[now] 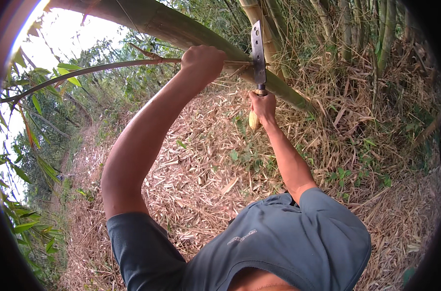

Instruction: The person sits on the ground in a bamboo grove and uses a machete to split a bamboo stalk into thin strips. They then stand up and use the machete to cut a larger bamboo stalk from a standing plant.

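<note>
My left hand (pixel 203 63) is closed around a thin, curved bamboo branch (pixel 104 67), which bends away to the left and carries a short side twig near my fist. Just right of that fist, the branch runs on toward the machete blade (pixel 258 51), a dark, broad blade with holes near its tip. My right hand (pixel 263 106) is wrapped round the machete's pale handle (pixel 254 120), and the blade points up. Behind the blade and my left fist a thick green bamboo pole (pixel 169 26) slants down to the right. Whether the blade touches the branch or pole, I cannot tell.
Dry bamboo leaves and litter (pixel 206 165) cover the ground, with small green plants (pixel 344 177) at the right. Upright bamboo stems (pixel 346 34) stand at the back right. Leafy green branches (pixel 24 169) hang along the left side.
</note>
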Demonstrator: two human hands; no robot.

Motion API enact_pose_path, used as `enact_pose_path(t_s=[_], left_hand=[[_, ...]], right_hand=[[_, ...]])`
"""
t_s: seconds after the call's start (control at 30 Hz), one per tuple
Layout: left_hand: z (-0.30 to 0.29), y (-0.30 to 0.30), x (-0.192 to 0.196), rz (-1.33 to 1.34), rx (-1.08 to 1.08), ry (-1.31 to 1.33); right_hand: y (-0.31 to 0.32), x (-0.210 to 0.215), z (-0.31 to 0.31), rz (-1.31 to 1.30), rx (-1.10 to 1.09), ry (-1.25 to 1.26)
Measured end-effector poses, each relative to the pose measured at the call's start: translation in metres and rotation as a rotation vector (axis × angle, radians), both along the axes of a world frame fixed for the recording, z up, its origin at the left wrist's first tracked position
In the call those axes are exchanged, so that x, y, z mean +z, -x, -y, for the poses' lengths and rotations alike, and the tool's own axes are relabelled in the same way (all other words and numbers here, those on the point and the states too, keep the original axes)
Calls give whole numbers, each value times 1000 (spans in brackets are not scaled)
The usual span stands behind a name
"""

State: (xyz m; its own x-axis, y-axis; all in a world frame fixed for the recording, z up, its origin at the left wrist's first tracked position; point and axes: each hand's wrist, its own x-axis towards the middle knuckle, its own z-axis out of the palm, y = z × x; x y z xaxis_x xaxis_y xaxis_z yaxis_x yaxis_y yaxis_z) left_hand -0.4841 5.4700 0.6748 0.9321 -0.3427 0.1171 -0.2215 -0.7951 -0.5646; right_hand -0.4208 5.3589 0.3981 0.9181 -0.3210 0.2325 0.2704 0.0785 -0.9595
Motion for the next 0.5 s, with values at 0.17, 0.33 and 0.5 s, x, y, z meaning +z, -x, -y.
enact_pose_path(t_s=[0.17,0.33,0.5], left_hand=[[-2,-10,-7,-36,30,-17],[5,-12,-12,-33,-29,-12],[11,-10,-11,-7,-8,-14]], right_hand=[[31,59,30,397,-129,-344],[50,132,92,1021,-336,-525],[60,146,132,1089,-398,-642]])
